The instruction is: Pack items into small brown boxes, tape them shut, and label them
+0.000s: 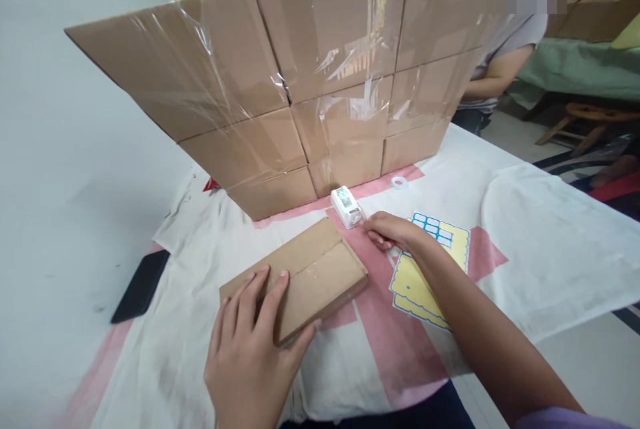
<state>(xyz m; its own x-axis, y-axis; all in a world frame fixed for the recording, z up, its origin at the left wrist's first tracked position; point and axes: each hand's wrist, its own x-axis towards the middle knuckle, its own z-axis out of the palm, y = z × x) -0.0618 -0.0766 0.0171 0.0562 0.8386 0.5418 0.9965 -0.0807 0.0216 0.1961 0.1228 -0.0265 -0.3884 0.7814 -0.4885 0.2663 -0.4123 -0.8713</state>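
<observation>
while pressed flat on the counter (540, 262) at lower centre of the frame, under the left hand (255, 349), open, palm down, fingers (247, 295) spread: flat cardboard box (320, 269). just right of it, right hand (393, 232), loosely curled, gripping nothing, fingertips (373, 234) at a white device (346, 206). under that wrist, yellow label sheet (430, 269). behind, tape roll (399, 182), taped cardboard wall (300, 82); far left, black phone (141, 285).

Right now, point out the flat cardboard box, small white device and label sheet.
flat cardboard box (320, 269), head view, top flap.
small white device (346, 207), head view, top face.
label sheet (409, 289), head view, yellow lower part.
</observation>
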